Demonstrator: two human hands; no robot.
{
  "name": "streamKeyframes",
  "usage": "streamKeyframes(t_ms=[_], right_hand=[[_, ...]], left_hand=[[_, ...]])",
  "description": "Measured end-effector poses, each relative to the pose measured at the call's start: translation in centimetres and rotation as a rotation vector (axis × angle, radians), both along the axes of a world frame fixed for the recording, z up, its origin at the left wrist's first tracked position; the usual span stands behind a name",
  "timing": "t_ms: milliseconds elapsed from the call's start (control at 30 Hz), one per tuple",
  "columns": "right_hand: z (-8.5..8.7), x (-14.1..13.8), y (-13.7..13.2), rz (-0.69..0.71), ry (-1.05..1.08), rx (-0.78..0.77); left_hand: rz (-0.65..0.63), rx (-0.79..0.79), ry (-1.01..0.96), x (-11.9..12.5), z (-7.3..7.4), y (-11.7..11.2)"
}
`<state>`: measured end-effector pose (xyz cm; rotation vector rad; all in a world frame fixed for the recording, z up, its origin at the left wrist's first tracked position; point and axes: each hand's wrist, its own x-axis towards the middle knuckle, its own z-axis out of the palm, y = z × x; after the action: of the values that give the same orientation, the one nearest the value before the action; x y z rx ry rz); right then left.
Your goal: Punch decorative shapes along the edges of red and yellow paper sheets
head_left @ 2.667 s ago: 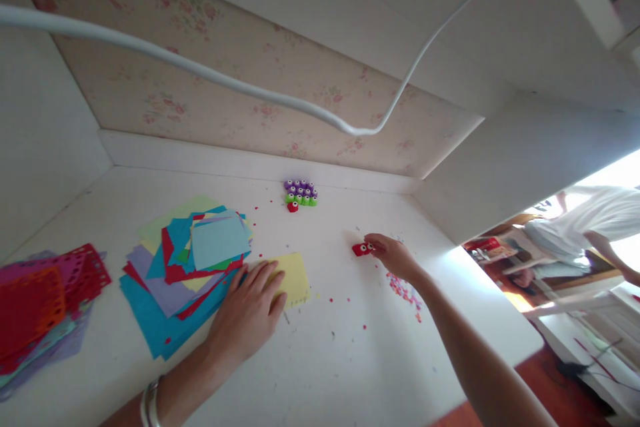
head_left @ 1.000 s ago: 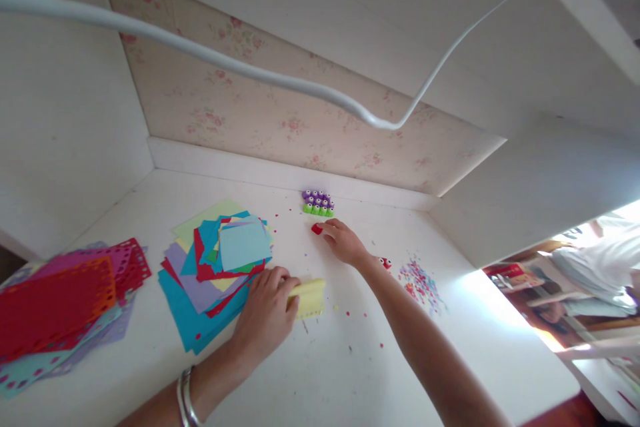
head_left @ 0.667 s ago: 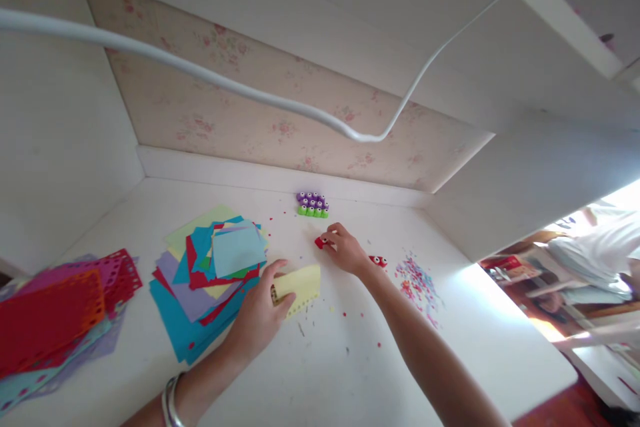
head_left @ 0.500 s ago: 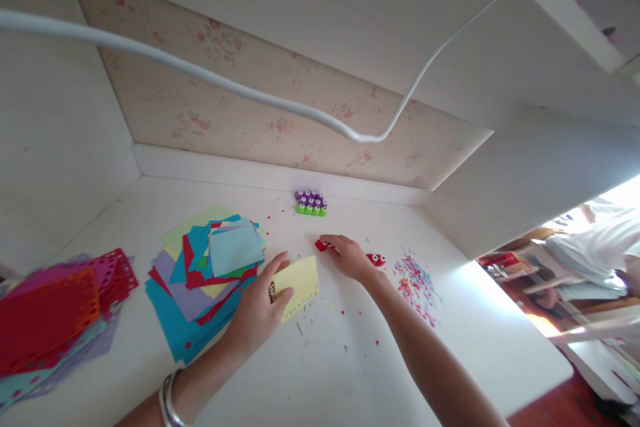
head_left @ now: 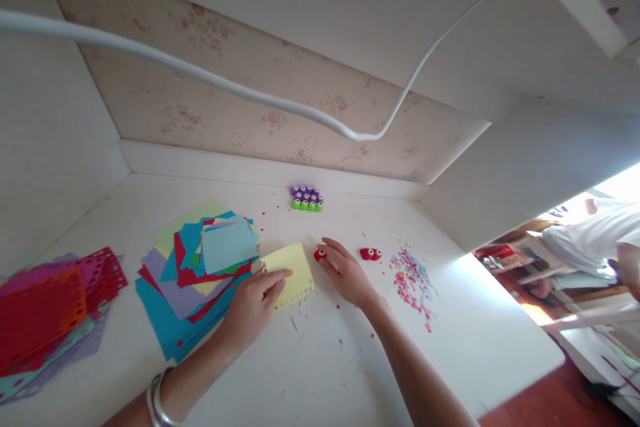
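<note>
A small yellow paper sheet (head_left: pixel 294 265) has punched holes along its left and lower edges. My left hand (head_left: pixel 257 300) is closed at its left side, index finger and thumb lying over the sheet. To the right of the paper, my right hand (head_left: pixel 345 273) has its fingers around a small red craft punch (head_left: pixel 320 253) on the table. Part of that punch is hidden under the fingers. More red punches (head_left: pixel 371 253) stand right of this hand.
Purple and green punches (head_left: pixel 307 199) stand in rows near the back ledge. Stacked coloured paper (head_left: pixel 230 247) lies left, with punched sheets (head_left: pixel 45 313) farther left. Confetti (head_left: pixel 413 280) is heaped at right. A white cable (head_left: pixel 280 104) crosses above. Another person (head_left: pixel 590 247) is at far right.
My left hand has shifted its hold; its index finger now stretches over the yellow sheet, which has turned and come down flatter. My right hand remains at the red punch.
</note>
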<state>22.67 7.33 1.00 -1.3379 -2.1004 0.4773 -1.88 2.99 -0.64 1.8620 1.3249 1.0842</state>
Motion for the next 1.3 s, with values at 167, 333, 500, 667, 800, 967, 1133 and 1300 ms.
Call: streamKeyframes(t_ms=[167, 333, 500, 667, 800, 967, 1133, 1300], right_hand=[[-0.1, -0.5, 0.8, -0.04, 0.105, -0.064], [-1.1, -0.9, -1.2, -0.119, 0.315, -0.144], [-1.8, -0.9, -2.8, -0.117, 0.618, -0.278], [-1.9, -0.9, -2.9, -0.095, 0.625, -0.258], [-1.8, -1.0, -2.9, -0.086, 0.61, -0.237], [-1.7, -1.0, -3.0, -0.071, 0.589, -0.237], [-1.3, -1.1, -3.0, -0.061, 0.469, -0.147], [-1.3, -1.1, -3.0, -0.074, 0.443, -0.129]], left_hand=[[0.01, -0.013, 0.011, -0.1, -0.5, 0.2], [0.028, -0.139, -0.065, -0.1, 0.2, -0.1], [0.018, -0.175, -0.089, -0.1, 0.3, -0.2], [0.003, -0.176, -0.086, 0.0, 0.2, -0.2], [0.005, -0.167, -0.085, 0.1, 0.3, -0.2], [0.001, -0.159, -0.079, 0.1, 0.4, -0.1], [0.005, -0.156, -0.064, 0.1, 0.6, -0.2], [0.003, -0.167, -0.058, 0.2, 0.7, -0.2]])
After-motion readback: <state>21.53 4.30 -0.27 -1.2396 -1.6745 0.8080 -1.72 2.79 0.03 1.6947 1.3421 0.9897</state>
